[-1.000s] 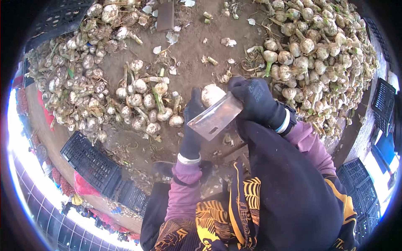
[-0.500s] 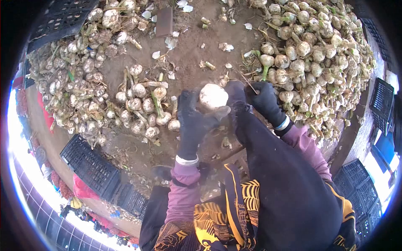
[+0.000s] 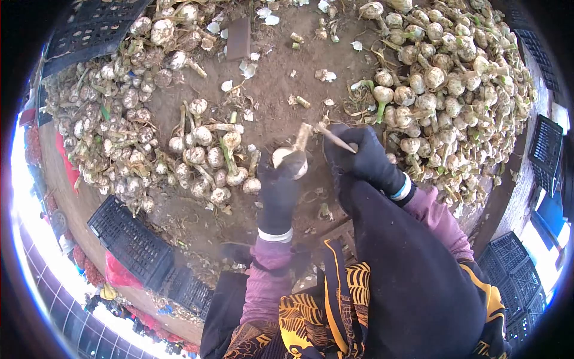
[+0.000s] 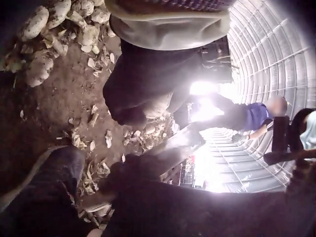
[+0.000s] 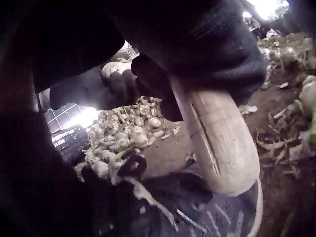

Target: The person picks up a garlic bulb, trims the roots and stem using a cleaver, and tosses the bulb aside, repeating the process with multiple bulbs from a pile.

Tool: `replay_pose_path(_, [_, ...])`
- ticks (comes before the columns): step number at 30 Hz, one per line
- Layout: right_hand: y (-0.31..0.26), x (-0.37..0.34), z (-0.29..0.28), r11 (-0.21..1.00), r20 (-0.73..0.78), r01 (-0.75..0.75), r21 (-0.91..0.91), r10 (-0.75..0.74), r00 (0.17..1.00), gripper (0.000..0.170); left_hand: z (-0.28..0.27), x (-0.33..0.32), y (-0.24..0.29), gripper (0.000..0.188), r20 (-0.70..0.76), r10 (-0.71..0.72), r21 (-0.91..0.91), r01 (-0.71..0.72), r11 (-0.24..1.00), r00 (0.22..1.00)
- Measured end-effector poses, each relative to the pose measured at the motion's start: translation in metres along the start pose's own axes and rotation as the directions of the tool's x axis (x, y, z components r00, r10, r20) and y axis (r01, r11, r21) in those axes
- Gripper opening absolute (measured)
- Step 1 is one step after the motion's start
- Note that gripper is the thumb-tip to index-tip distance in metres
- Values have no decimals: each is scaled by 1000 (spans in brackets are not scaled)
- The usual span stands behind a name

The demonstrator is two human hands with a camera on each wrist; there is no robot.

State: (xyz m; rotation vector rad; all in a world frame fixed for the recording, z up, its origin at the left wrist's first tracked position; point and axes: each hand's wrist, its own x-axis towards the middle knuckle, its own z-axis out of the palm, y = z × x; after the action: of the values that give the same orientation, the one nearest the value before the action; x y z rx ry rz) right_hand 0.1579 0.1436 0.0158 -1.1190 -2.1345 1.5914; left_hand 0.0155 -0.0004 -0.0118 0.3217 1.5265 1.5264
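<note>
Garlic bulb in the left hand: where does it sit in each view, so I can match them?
Head: the garlic bulb is near the centre.
Left wrist: the garlic bulb is at the middle, partly covered.
Right wrist: the garlic bulb is upper left, partly covered.
Shared landmark: the left hand.

My left hand (image 3: 279, 190) and right hand (image 3: 369, 158): gloved in dark, matt cloth. My sleeve (image 3: 269, 269): purple cloth, finely ribbed. Garlic bulb (image 3: 278, 157) in left: pale, papery skin. Handle (image 5: 224, 143) in right: looks like wood, smooth, grooved lengthwise. Ground (image 3: 272, 84), upper middle: rough, matt earth. Crate (image 3: 128, 239), lower left: black, perforated plastic. Garlic heap (image 3: 439, 90), upper right: papery, dirt-smudged.
</note>
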Motion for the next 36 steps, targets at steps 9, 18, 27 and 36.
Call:
replay_pose_path(9, [64,-10,-23,866,279,-456,-205,498,821,32,13,3,50,27,21,84,-3,-84,996,996])
replay_pose_path(18, [118,-30,3,991,143,-116,64,105,984,28,32,42,60,65,380,410,549,-559,622,829])
replay_pose_path(27, [63,-11,0,913,80,-402,-73,408,910,29,-114,86,-9,64,-153,161,974,176,-139,975])
replay_pose_path(36, [13,2,10,990,83,-90,-113,100,992,31,-41,18,22,56,174,140,151,-167,974,975])
